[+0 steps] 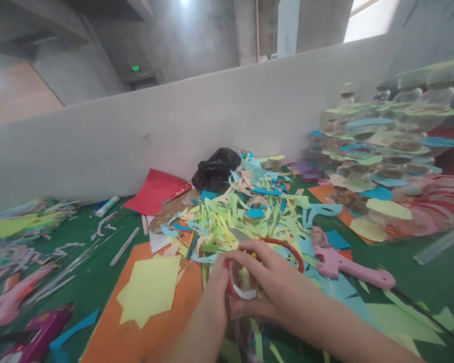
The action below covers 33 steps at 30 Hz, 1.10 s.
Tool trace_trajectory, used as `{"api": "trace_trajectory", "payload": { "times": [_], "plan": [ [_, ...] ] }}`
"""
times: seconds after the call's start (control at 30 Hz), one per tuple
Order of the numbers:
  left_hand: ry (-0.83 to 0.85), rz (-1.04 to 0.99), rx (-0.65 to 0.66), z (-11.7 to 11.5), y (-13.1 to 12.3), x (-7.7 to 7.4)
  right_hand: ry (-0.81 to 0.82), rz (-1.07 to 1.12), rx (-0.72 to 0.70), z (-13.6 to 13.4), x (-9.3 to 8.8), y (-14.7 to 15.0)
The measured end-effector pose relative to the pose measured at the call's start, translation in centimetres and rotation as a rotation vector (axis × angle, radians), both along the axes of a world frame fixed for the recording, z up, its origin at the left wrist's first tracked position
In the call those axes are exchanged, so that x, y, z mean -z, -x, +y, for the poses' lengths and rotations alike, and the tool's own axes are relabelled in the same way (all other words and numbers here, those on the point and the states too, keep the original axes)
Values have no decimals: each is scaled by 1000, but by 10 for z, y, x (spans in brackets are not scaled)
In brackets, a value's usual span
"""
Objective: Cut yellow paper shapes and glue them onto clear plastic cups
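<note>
Low in the middle of the view, my left hand (212, 297) and my right hand (270, 282) close around a small round see-through piece with a red rim (236, 288). It looks like the end of a clear plastic cup or bottle; its exact kind is partly hidden by my fingers. A white strip shows inside its rim. Just behind my right hand, a glossy red ring (298, 257) curves out; whether it joins the held piece I cannot tell. Beneath and behind both hands lies a heap of paper scraps (249, 212) in yellow, green, blue and peach.
Yellow paper (151, 287) lies on an orange sheet (113, 312). A pink glue gun (355, 269) rests at right, a purple one (41, 335) at lower left. Stacked clear plastic pieces with coloured paper (386, 151) stand at right. A black plastic bag (217, 169) sits by the white partition (155, 131).
</note>
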<state>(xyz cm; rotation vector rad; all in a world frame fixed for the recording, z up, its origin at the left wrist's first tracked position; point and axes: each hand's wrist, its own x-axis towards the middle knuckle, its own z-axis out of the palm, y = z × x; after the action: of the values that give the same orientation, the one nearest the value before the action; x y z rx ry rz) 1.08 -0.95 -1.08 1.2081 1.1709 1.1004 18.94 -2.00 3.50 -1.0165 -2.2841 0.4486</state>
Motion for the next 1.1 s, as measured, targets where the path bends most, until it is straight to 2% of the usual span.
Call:
{"api": "trace_trajectory", "payload": {
  "times": [0.1, 0.3, 0.4, 0.5, 0.63, 0.73, 0.83, 0.93, 1.0, 1.03, 1.07, 1.1],
  "plan": [
    [-39, 113, 7, -10, -2, -3, 48, 45, -24, -3, 8, 0],
    [-97, 367, -10, -24, -3, -32, 182, 132, -36, -1, 7, -1],
    [-50, 387, -34, -21, 3, -38, 248, 174, 2, -2, 9, -2],
    [-55, 344, -4, -17, 6, -39, 276, 224, 43, -3, 13, -1],
    [-55, 273, 165, -18, 2, -42, 206, 248, 12, -2, 25, 2],
    [-35, 269, 257, -22, -4, -45, 75, 176, -6, -1, 32, 8],
    [-30, 299, 177, -25, -9, -44, -3, 45, 9, -6, 26, 12],
    [-45, 304, 24, -26, -10, -40, -64, -49, 35, -15, 7, 2],
    [-70, 314, -74, -25, -9, -39, -196, -64, 148, -21, -5, -20],
    [-70, 327, -119, -24, -7, -39, -270, -56, 256, -24, -10, -37],
    [-65, 344, -162, -23, -5, -39, -338, -28, 442, -27, -14, -57],
    [-60, 355, -195, -23, -4, -40, -333, -3, 650, -30, -17, -79]
  ]
}}
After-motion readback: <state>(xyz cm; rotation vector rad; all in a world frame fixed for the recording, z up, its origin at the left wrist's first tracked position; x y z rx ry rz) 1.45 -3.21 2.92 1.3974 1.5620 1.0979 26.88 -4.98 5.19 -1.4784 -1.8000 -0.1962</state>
